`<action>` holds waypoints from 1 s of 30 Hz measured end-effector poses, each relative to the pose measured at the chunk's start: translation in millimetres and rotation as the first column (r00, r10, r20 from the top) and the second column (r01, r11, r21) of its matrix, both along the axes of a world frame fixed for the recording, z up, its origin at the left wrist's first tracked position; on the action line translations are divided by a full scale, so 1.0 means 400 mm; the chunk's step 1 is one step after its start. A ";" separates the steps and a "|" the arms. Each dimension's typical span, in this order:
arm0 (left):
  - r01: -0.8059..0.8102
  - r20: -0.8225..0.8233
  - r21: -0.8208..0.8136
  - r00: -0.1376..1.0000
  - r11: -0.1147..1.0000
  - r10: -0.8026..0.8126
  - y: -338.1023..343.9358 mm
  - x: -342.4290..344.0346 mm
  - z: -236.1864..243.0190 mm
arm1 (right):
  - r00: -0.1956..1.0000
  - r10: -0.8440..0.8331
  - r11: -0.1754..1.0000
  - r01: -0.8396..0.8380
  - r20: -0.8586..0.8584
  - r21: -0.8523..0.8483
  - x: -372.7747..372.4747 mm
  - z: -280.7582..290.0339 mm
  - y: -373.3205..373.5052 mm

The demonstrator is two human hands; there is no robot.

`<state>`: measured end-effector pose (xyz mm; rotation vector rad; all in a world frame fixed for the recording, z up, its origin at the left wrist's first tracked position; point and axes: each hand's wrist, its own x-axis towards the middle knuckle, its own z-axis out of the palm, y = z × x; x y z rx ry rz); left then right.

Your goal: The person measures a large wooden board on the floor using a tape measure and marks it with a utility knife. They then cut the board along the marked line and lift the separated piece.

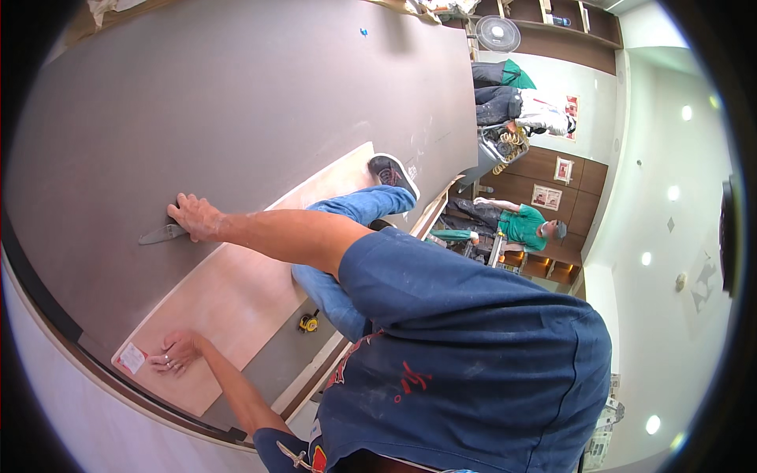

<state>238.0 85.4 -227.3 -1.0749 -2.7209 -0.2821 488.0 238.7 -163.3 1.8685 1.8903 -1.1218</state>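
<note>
At the far left end of the pale board (236, 292), a white-and-red label (132, 359) sits near its corner. The board lies flat on the grey-brown tabletop (236, 102), running from near left toward far right. Just beyond its far edge, a grey knife-like tool (162, 235) points left, its rear part wrapped by the right hand (201, 218), which grips it with curled fingers. Nearer, the left hand (177, 351) rests palm down on the board, fingers slightly bent, grasping nothing.

The tool looks light and rigid, probably hard-edged; the end under the fingers seems the place to hold, clear of the thin tip. The board looks thin, fairly stiff along its length yet likely to flex if lifted by one end; its smooth face may slip under a palm, and its corners could chip. Both long edges, well spread, would suit a hold.

Further right, a yellow tape measure (308, 322) lies by the board's near edge, then a dark shoe (394, 177) at its far end. At far right stands a co-worker in green (522, 229).
</note>
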 end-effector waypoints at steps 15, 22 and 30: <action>-0.011 0.023 0.004 1.000 1.000 0.011 0.003 0.005 0.003 | 1.000 -0.007 1.000 0.007 -0.014 -0.006 0.001 -0.001 0.008; -0.032 0.004 0.018 0.999 0.999 0.032 0.003 -0.004 -0.008 | 1.000 0.008 1.000 -0.008 -0.011 -0.009 -0.003 -0.002 0.009; 0.003 0.016 0.027 1.000 1.000 -0.004 -0.018 -0.001 -0.010 | 0.998 -0.010 1.000 0.010 -0.065 0.004 0.005 -0.004 -0.007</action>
